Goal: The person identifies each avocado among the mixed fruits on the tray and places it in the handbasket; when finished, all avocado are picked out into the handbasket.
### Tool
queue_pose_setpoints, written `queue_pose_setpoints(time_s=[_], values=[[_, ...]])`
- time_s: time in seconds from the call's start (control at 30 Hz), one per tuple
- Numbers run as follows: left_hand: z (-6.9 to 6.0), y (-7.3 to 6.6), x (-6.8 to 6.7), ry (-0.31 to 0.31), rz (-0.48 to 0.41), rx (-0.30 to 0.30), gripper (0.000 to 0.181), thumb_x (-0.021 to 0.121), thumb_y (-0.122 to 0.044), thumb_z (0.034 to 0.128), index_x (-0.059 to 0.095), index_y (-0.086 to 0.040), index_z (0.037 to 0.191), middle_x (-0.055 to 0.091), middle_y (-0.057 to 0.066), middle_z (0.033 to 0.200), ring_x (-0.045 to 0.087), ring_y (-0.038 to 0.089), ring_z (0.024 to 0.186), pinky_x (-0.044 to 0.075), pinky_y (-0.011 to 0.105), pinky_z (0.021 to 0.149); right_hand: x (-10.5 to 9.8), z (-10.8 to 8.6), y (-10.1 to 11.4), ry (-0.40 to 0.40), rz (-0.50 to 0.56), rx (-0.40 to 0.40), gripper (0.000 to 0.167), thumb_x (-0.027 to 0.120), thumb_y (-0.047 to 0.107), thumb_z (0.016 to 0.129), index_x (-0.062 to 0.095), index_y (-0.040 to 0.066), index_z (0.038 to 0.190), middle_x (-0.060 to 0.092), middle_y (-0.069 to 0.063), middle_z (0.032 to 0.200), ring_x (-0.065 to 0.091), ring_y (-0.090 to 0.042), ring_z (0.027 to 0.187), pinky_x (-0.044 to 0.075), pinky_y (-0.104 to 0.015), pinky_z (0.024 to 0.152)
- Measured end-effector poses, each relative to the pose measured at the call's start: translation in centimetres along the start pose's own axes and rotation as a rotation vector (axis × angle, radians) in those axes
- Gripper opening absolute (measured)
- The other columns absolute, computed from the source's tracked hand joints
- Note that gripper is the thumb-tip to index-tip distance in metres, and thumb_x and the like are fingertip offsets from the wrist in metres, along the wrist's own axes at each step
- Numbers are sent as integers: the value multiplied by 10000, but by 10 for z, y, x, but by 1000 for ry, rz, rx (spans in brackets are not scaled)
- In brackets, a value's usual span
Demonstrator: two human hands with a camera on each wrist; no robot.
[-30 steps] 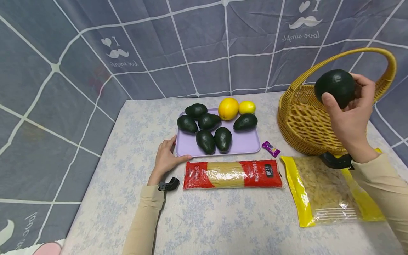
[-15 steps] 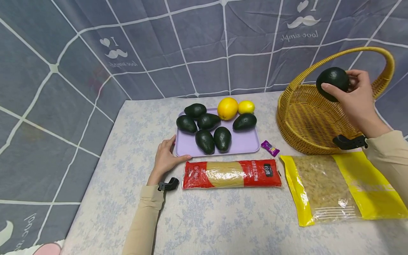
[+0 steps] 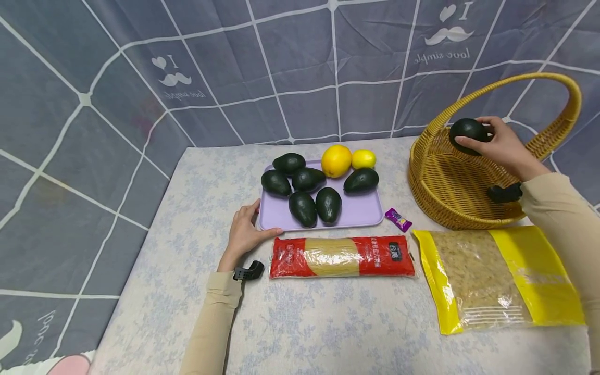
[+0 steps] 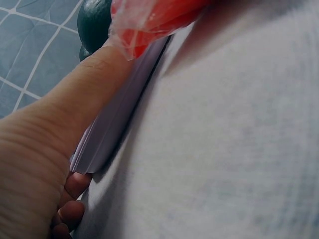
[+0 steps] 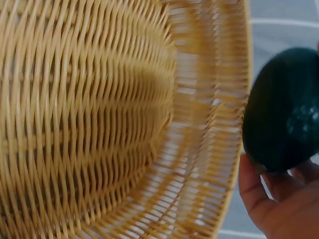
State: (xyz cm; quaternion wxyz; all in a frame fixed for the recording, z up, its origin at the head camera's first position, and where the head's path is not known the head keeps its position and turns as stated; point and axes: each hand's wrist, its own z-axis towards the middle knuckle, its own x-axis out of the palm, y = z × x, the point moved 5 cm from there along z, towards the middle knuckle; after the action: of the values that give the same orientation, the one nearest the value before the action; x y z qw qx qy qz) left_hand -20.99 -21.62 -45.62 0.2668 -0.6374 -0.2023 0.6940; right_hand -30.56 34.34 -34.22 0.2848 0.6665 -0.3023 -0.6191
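Note:
A dark green avocado (image 3: 465, 133) is held in my right hand (image 3: 508, 148), above the yellow wicker basket (image 3: 427, 202) and below its handle. In the right wrist view, fingers wrap the end of the avocado (image 5: 281, 112), with the basket's woven floor to its left. My left hand (image 3: 245, 229) holds the near left corner of a lilac tray (image 3: 361, 211), thumb along the front rim and fingers at the left side. Several avocados (image 3: 302, 208) lie on the tray, with an orange (image 3: 336, 161) and a lemon (image 3: 363, 159) at its back edge.
A red-ended noodle packet (image 3: 342, 257) lies in front of the tray. Between tray and basket is a small purple wrapped sweet (image 3: 398, 220). A yellow-edged clear bag (image 3: 478, 281) of pale dry food lies before the basket. A grey grid-patterned curtain (image 3: 300, 67) hangs behind the table.
The right hand has shifted left and, since half a second ago, down with the avocado, bringing it lower over the basket. The left hand stays at the tray corner.

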Motion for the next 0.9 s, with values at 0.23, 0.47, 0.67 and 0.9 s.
queue_pose_setpoints(time_s=[0.23,0.47,0.67,0.9], values=[[-1,1,1,4,1,-5,1080,861,-474,623,340,-56,1472,495,138,1154,409,290,1050,352,433,854,10,22,-11,97,-71,22,940,555,509,902,63,-38,1487,159,-400,1399,270,-532,1191,253,-633,920],[-2,1,1,4,3,-5,1076,864,-468,625,343,-54,1470,497,142,1149,413,293,1042,351,427,848,19,32,-22,118,-113,0,895,602,455,896,156,-74,1464,231,-391,1357,307,-519,1157,263,-616,918],[-1,1,0,-3,4,-3,1081,865,-475,618,347,-59,1470,498,136,1138,415,290,1033,355,421,839,25,35,-29,121,-116,13,894,642,450,876,201,-68,1455,249,-376,1377,291,-521,1191,256,-614,938],[-2,-1,0,-3,-7,-8,1084,866,-475,618,343,-56,1471,499,132,1146,415,286,1043,355,421,847,28,36,-34,99,-141,28,898,636,495,862,239,-110,1392,284,-376,1318,322,-518,1142,276,-615,906]])
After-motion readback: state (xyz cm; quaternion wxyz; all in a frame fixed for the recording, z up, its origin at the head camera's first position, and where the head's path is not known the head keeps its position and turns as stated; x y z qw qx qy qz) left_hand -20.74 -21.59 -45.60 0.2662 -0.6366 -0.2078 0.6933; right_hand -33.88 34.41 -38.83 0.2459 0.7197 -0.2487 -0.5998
